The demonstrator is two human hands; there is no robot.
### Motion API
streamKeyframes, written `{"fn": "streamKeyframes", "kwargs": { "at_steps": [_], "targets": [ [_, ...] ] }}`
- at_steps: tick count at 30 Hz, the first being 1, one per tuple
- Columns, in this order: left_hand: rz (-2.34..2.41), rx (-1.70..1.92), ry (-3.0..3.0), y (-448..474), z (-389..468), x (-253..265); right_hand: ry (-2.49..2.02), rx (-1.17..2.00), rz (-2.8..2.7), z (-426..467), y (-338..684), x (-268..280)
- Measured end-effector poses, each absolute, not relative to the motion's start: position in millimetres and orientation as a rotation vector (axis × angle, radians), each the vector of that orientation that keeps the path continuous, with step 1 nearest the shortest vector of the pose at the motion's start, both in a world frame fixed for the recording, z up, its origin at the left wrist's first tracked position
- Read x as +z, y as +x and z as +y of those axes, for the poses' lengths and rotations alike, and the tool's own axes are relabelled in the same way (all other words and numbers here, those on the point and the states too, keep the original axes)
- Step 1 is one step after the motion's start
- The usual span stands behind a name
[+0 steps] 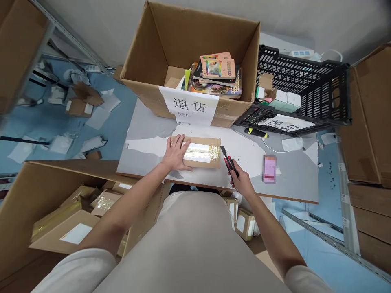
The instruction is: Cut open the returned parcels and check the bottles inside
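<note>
A small taped cardboard box with a white label lies flat on the table in front of me. My left hand rests on its left end, fingers spread over the top. In my right hand is a black and red box cutter, its fingers wrapped round the handle. The cutter's tip points up and left, close to the box's right end; whether it touches the cardboard I cannot tell. White paper lies beneath the box.
Behind stands a big carton holding books. A black plastic crate with small boxes is to its right. A yellow-black tool and a blurred pink item lie on the table. A large carton of parcels stands lower left.
</note>
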State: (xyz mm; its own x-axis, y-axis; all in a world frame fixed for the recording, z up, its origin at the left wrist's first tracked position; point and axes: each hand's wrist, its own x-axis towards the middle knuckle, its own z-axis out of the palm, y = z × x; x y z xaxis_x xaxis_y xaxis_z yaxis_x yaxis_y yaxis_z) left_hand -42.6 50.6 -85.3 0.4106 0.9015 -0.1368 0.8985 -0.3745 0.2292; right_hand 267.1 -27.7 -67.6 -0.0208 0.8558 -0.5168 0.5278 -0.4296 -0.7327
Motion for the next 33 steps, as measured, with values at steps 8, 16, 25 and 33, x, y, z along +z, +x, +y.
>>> {"fn": "streamKeyframes", "kwargs": {
  "at_steps": [8,16,25,33],
  "targets": [
    [1.582,0.028,2.372,-42.2,49.6,-88.0,-2.04,1.107,-1.896,-20.2,263.9,-48.9],
    [1.616,0.052,2.33,-41.4,48.6,-87.1,-2.029,1.07,-2.12,-17.1,271.7,-27.8],
    [1.59,0.115,2.353,-43.4,47.9,-87.7,-1.96,1.392,-1.911,-39.6,278.8,-15.0],
    [1.496,0.158,2.418,-46.7,47.0,-88.6,-1.943,1.564,-1.636,-63.5,276.3,-10.4]
  ]
}}
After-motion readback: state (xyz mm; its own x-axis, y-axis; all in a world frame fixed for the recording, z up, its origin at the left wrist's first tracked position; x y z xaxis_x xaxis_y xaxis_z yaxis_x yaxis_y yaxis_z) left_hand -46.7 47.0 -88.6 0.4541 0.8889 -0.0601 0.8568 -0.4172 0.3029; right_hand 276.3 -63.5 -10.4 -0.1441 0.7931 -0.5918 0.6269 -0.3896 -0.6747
